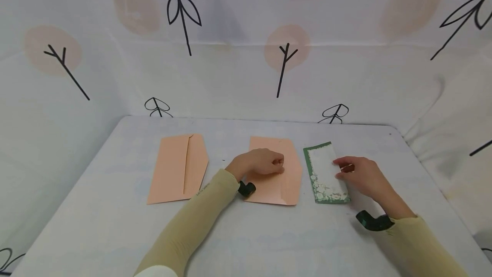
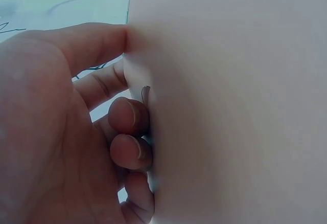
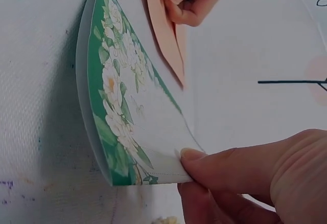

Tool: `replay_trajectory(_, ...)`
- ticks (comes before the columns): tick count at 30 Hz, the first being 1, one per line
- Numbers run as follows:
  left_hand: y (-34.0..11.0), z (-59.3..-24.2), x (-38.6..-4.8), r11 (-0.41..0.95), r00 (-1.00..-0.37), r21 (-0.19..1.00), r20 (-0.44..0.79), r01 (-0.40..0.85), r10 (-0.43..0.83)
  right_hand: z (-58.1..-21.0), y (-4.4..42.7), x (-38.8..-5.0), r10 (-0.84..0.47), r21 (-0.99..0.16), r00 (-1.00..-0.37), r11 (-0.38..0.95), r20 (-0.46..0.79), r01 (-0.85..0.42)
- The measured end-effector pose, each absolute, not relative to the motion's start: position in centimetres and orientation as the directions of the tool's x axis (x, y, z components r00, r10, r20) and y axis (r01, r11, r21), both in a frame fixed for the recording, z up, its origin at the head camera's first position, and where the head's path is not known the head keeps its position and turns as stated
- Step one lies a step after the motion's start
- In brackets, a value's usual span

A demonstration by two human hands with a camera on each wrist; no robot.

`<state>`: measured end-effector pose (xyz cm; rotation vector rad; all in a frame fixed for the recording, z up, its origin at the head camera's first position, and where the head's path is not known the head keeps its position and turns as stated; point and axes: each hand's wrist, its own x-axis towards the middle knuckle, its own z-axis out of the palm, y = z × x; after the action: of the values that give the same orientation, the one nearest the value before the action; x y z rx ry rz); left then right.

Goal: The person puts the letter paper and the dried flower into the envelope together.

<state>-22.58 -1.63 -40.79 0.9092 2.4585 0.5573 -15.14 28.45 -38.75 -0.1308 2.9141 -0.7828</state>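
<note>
A peach paper envelope (image 1: 265, 193) lies at the middle of the table, its pointed flap to the right. My left hand (image 1: 263, 162) is over it, thumb and forefinger pinching the paper near the flap, the other fingers curled; in the left wrist view the envelope (image 2: 245, 106) fills the right side. To the right, my right hand (image 1: 365, 176) pinches the right edge of a letter sheet (image 1: 324, 170) with a green border and white flowers. In the right wrist view the thumb lies on top of the sheet (image 3: 158, 127), which bows up, layered at its edge.
A second peach envelope (image 1: 169, 172) lies to the left, its pointed flap facing right. All rest on a white table (image 1: 250, 243), with a white patterned cloth (image 1: 230, 80) standing behind and at the sides.
</note>
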Motion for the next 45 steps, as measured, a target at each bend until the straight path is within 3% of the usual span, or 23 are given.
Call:
replay_trajectory(9, -1.6, -40.9, -22.7, 0.697, -0.675, 0.516, -0.273, 0.498, 0.685, -37.8, 28.6, -14.6, -0.147, -0.515, -0.989, 0.851, -0.034, -0.109)
replay_trajectory(26, -1.6, -41.2, -22.7, 0.695, -0.677, 0.522, -0.270, 0.495, 0.684, -37.5, 29.0, -14.3, -0.156, -0.501, -0.987, 0.858, -0.037, -0.117)
replay_trajectory(45, -1.6, -41.3, -22.9, 0.694, -0.674, 0.513, -0.268, 0.505, 0.688, -36.2, 29.0, -14.2, -0.124, -0.613, -0.991, 0.779, 0.056, -0.132)
